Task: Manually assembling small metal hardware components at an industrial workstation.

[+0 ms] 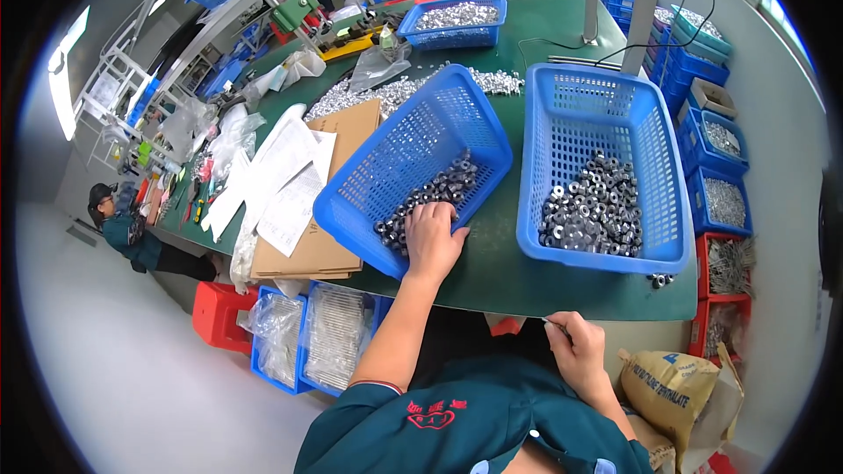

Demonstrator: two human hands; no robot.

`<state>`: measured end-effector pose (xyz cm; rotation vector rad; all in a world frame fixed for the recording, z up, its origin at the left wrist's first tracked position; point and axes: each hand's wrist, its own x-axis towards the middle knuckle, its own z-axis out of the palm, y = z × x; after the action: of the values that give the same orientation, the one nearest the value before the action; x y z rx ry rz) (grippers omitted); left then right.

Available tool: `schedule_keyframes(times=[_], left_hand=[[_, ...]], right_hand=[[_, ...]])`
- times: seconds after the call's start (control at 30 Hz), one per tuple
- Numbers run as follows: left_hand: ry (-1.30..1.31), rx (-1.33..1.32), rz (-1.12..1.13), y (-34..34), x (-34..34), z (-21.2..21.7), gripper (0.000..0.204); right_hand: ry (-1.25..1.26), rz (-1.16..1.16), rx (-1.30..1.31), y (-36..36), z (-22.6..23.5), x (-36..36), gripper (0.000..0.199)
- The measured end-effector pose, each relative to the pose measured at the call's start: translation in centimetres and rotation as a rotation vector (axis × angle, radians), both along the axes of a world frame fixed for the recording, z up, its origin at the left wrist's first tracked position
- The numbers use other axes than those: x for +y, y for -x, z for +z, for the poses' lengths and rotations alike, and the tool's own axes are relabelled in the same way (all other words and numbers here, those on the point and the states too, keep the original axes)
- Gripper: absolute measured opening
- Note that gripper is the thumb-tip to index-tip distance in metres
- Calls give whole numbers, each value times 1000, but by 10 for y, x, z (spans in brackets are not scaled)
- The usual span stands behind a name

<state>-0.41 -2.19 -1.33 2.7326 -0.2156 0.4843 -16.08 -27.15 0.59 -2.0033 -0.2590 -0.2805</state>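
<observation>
Metal parts (452, 183) are touched by the left hand (432, 241) — grip unclear — and a tiny piece (547, 320) is pinched by the right hand (577, 351).

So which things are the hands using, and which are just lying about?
Likely in use:
- Left hand, touching the metal parts
- Left blue basket, holding them
- Right hand, perhaps pinching something tiny
- Right blue basket, probably

Probably just lying about:
- Papers
- Cardboard
- Yellowish sack
</observation>
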Motion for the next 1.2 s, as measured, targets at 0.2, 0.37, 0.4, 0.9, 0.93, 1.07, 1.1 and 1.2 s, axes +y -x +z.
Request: schedule_keyframes(times=[0.2, 0.37, 0.4, 0.9, 0.93, 1.07, 1.1, 1.2], left_hand=[[66, -136, -30, 4, 2, -18, 24], [515, -64, -106, 24, 3, -12, 16], [837, 76, -197, 33, 1, -8, 16], [1540, 733, -773, 103, -19, 12, 18], [1547, 733, -768, 104, -18, 14, 18], [1309, 706, -744, 104, -11, 22, 14], [1216, 713, -723, 104, -10, 24, 15], [965, 527, -734, 101, -12, 35, 16]], right_hand=[[-12, 13, -1, -1, 3, 4, 10], [5, 57, -46, -5, 4, 8, 10], [5, 41, -35, -6, 6, 9, 10], [-14, 155, -177, -23, 28, 38, 10], [11, 150, -170, -22, 29, 38, 10], [250, 175, -302, -21, 37, 33, 9], [318, 187, -308, -20, 38, 33, 10], [194, 174, -236, -21, 24, 38, 10]])
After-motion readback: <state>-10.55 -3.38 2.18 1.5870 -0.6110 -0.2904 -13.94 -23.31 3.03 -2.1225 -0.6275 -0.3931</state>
